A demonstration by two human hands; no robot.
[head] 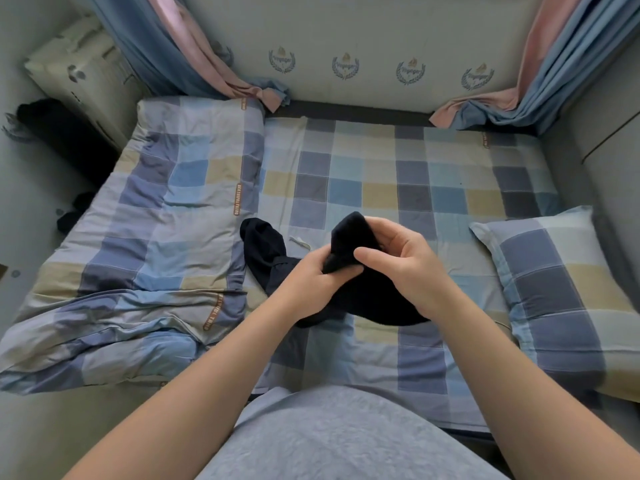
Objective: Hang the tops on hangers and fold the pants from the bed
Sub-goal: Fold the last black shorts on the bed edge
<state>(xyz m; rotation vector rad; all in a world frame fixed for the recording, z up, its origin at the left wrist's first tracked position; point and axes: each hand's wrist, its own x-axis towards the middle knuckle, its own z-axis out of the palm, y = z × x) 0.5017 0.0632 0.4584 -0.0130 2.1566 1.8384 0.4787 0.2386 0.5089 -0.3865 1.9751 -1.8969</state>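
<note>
At the far left of the frame, off the bed's edge, a small dark heap lies on the floor; I cannot tell what it is. Next to it the folded checked quilt fills the left third of the bed.

Just right of the quilt's edge, one end of the dark garment rests on the sheet. From there its long axis runs rightward and toward the bottom of the frame, rising into the hands at centre. Whether it is a top or pants is not clear from its bunched shape.

The left hand has its fingers curled round the cloth from below. The right hand, touching it, pinches a raised fold with the thumb on top. Both sit on the same bunch, so neither is nearer.

I judge that spreading it calls for the hands to draw apart along that axis. Open sheet lies above the hands, toward the upper centre. The pillow limits room at right, the quilt at left.
</note>
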